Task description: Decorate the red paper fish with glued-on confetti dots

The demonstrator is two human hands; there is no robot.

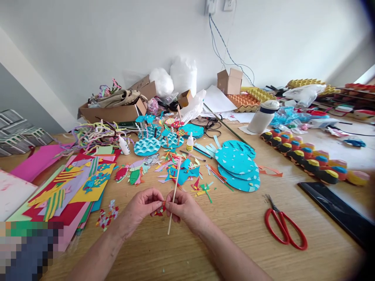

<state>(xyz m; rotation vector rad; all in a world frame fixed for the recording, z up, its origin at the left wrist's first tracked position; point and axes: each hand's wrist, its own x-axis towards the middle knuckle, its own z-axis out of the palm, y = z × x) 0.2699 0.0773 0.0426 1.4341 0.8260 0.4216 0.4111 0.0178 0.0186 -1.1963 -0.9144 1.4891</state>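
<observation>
**Craft table (140, 253), contents listed near to far**

Near, centre: my left hand (150, 201), thumb and forefinger pinched on a small red paper piece (160, 210), spotted and partly covered by the fingers. My right hand (183, 205), fingers closed, thumb and forefinger at the piece's right side; one thin wooden stick (177, 177) held in the same grasp, slanting, its upper end pointing away from me. I have the red piece between the two hands, above the tabletop.

Near, right: one pair of red-handled scissors (285, 232); beyond its right side, one flat black slab (331, 210).

Near, left: spotted paper cutouts (107, 214); further left, a stack of coloured sheets (79, 212) with striped and fish-shaped cutouts on top.

Middle, centre: loose paper scraps (184, 171), many colours; left of them, fish cutouts (136, 171); right, overlapping blue discs (238, 164) with pale flecks. Just beyond the scraps, one small glue bottle (190, 143), upright. Left of it, wavy blue pieces (147, 145), then a white bottle (124, 145), tilted.

Middle, right: painted egg-carton rows (312, 158).

Far: an open carton (111, 114) at left, stuffed white bags (183, 76) at centre, a small cardboard box (230, 82) and a white flask (261, 119) at right. Behind all, a pale wall (117, 39).
</observation>
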